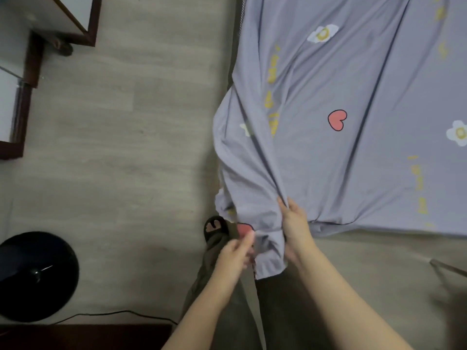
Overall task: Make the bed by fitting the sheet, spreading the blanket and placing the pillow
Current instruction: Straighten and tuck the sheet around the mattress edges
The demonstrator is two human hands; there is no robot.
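Observation:
A lavender sheet [341, 152] printed with flowers, red hearts and yellow lettering lies spread over the bed, filling the upper right of the head view. Its near left corner hangs bunched over the bed's corner. My right hand [294, 228] grips that bunched corner from the right, with folds radiating up from the grip. My left hand [236, 251] pinches the hanging hem of the same corner from the left. No blanket or pillow is in view.
A pale wood floor [121, 147] lies to the left of the bed. A black round fan base [35, 276] with a cable sits at lower left. Dark-framed furniture [27, 72] stands at upper left. My sandalled foot [214, 227] is by the bed corner.

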